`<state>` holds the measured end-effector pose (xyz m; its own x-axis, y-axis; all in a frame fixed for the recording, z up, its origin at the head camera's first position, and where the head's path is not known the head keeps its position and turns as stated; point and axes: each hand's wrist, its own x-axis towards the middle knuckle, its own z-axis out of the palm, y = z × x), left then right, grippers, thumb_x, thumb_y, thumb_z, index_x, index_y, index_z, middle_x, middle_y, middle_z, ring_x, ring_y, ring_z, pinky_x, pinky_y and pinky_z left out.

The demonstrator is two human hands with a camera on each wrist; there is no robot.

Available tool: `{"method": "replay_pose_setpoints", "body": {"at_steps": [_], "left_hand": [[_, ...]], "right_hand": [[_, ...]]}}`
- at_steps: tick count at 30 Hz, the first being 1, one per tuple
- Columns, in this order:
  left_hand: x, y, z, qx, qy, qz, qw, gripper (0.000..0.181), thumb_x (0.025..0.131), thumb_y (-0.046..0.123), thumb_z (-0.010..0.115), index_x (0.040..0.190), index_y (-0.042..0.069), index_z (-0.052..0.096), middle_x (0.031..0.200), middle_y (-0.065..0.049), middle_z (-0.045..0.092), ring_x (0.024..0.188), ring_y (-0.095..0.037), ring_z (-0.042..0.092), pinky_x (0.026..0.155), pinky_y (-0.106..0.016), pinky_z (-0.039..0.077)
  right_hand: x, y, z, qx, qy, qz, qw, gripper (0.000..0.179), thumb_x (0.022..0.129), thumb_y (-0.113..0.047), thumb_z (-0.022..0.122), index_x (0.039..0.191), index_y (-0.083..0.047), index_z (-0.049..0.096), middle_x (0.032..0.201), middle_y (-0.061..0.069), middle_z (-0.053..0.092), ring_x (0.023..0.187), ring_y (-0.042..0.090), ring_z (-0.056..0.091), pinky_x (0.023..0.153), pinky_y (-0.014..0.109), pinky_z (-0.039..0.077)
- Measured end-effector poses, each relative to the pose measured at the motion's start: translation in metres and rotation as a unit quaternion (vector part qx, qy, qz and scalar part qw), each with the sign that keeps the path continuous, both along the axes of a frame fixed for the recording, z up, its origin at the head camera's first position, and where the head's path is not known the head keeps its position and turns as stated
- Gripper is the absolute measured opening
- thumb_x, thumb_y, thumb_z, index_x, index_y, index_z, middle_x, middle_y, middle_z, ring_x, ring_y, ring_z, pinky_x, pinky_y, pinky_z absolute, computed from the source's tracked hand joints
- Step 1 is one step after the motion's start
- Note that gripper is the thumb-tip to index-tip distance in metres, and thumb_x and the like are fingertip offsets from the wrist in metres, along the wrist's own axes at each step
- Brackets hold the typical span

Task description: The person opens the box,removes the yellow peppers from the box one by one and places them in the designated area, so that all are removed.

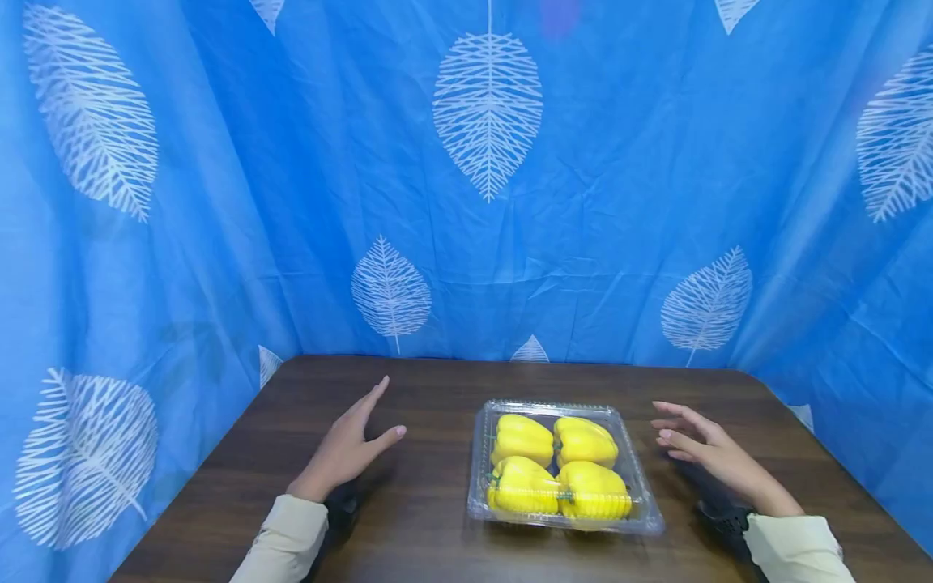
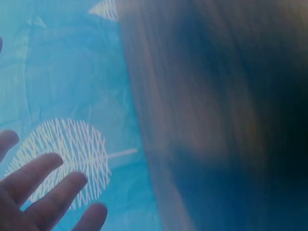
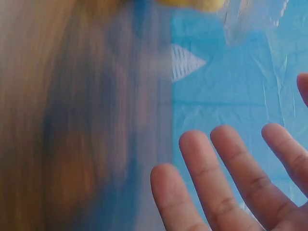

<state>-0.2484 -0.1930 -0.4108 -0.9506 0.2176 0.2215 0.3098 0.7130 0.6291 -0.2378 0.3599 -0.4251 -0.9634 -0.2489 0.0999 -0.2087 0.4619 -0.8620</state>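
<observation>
A clear plastic clamshell box (image 1: 641, 494) sits on the dark wooden table, right of its middle. Inside lie several yellow bell peppers (image 1: 523, 440) in two rows. My left hand (image 1: 348, 445) hovers to the left of the box, thumb apart from the straight fingers, holding nothing. To the box's right is my right hand (image 1: 710, 453), fingers loosely extended and apart from the plastic. Spread right-hand fingers (image 3: 202, 168) fill the lower part of the right wrist view, where a bit of the box shows at the top. The left wrist view shows left-hand fingers (image 2: 53, 197) with nothing between them.
The wooden table (image 1: 423, 518) reaches back to a blue curtain (image 1: 583, 202) with white leaf prints, which also hangs along both sides. A dark wrist strap (image 1: 729, 518) shows at the right cuff.
</observation>
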Motion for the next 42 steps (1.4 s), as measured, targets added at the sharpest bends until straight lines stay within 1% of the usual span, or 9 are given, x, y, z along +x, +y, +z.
{"method": "replay_pose_setpoints", "body": {"at_steps": [3, 8, 10, 13, 22, 25, 30, 34, 42], "left_hand": [[0.000, 0.005, -0.003, 0.035, -0.017, -0.023, 0.9990, 0.086, 0.105, 0.035, 0.073, 0.172, 0.007, 0.027, 0.174, -0.024, 0.029, 0.158, -0.049, 0.030, 0.122, -0.072, 0.029], [0.000, 0.017, -0.006, 0.078, -0.034, -0.061, 0.9945, 0.084, 0.104, 0.030, 0.074, 0.172, 0.011, 0.029, 0.172, -0.023, 0.036, 0.154, -0.049, 0.039, 0.118, -0.073, 0.036], [0.000, 0.023, -0.007, 0.091, -0.040, -0.079, 0.9919, 0.082, 0.104, 0.028, 0.074, 0.172, 0.012, 0.030, 0.170, -0.023, 0.040, 0.152, -0.049, 0.043, 0.117, -0.073, 0.038], [0.000, 0.030, -0.006, 0.110, -0.051, -0.107, 0.9868, 0.080, 0.105, 0.027, 0.072, 0.171, 0.011, 0.030, 0.166, -0.025, 0.044, 0.150, -0.048, 0.046, 0.116, -0.073, 0.039], [0.008, 0.048, -0.008, 0.180, -0.110, -0.189, 0.9591, 0.070, 0.111, 0.022, 0.062, 0.170, 0.003, 0.028, 0.160, -0.031, 0.048, 0.140, -0.045, 0.057, 0.117, -0.064, 0.044], [0.009, 0.053, -0.012, 0.200, -0.132, -0.202, 0.9496, 0.070, 0.112, 0.021, 0.061, 0.169, -0.001, 0.027, 0.158, -0.032, 0.050, 0.137, -0.044, 0.060, 0.116, -0.062, 0.046], [0.010, 0.058, -0.019, 0.224, -0.177, -0.210, 0.9350, 0.071, 0.112, 0.023, 0.061, 0.168, -0.003, 0.027, 0.157, -0.030, 0.051, 0.134, -0.043, 0.062, 0.113, -0.055, 0.052], [0.010, 0.060, -0.023, 0.248, -0.213, -0.221, 0.9189, 0.074, 0.110, 0.023, 0.064, 0.168, -0.004, 0.025, 0.157, -0.030, 0.050, 0.128, -0.038, 0.068, 0.107, -0.044, 0.057], [0.011, 0.057, -0.030, 0.315, -0.305, -0.283, 0.8528, 0.095, 0.101, 0.016, 0.077, 0.170, -0.004, 0.014, 0.163, -0.027, 0.043, 0.131, -0.034, 0.067, 0.102, -0.040, 0.060]], "right_hand": [[-0.002, -0.002, -0.001, -0.062, -0.036, 0.040, 0.9966, 0.048, 0.116, -0.014, 0.050, 0.162, -0.006, 0.041, 0.151, 0.043, 0.047, 0.115, 0.014, 0.072, 0.093, 0.029, 0.062], [-0.004, 0.000, -0.006, -0.139, -0.065, 0.108, 0.9823, 0.046, 0.117, -0.012, 0.043, 0.148, -0.045, 0.051, 0.145, 0.007, 0.062, 0.119, 0.010, 0.071, 0.098, 0.027, 0.060], [-0.004, -0.001, -0.008, -0.154, -0.066, 0.127, 0.9775, 0.049, 0.117, -0.011, 0.042, 0.150, -0.046, 0.051, 0.141, -0.007, 0.063, 0.120, 0.010, 0.071, 0.099, 0.027, 0.059], [-0.004, -0.003, -0.011, -0.166, -0.058, 0.150, 0.9729, 0.052, 0.117, -0.008, 0.040, 0.155, -0.043, 0.048, 0.140, -0.013, 0.063, 0.122, 0.012, 0.070, 0.100, 0.027, 0.058], [-0.005, -0.018, -0.013, -0.173, -0.064, 0.154, 0.9706, 0.053, 0.116, -0.008, 0.042, 0.164, -0.031, 0.042, 0.145, -0.007, 0.053, 0.126, 0.010, 0.065, 0.102, 0.027, 0.057], [-0.006, -0.020, -0.015, -0.173, -0.065, 0.154, 0.9706, 0.055, 0.115, -0.009, 0.043, 0.165, -0.032, 0.040, 0.147, -0.004, 0.048, 0.127, 0.010, 0.065, 0.102, 0.027, 0.057], [-0.010, -0.020, -0.021, -0.200, -0.068, 0.186, 0.9596, 0.058, 0.115, -0.007, 0.039, 0.163, -0.040, 0.043, 0.148, -0.005, 0.047, 0.128, 0.013, 0.065, 0.101, 0.028, 0.057], [-0.013, -0.019, -0.025, -0.222, -0.080, 0.210, 0.9489, 0.060, 0.115, -0.005, 0.038, 0.162, -0.042, 0.045, 0.149, -0.007, 0.048, 0.128, 0.013, 0.065, 0.102, 0.028, 0.057], [-0.015, -0.016, -0.026, -0.215, -0.098, 0.246, 0.9403, 0.065, 0.111, -0.004, 0.048, 0.164, -0.040, 0.042, 0.157, -0.021, 0.045, 0.133, 0.005, 0.050, 0.106, 0.027, 0.052]]}}
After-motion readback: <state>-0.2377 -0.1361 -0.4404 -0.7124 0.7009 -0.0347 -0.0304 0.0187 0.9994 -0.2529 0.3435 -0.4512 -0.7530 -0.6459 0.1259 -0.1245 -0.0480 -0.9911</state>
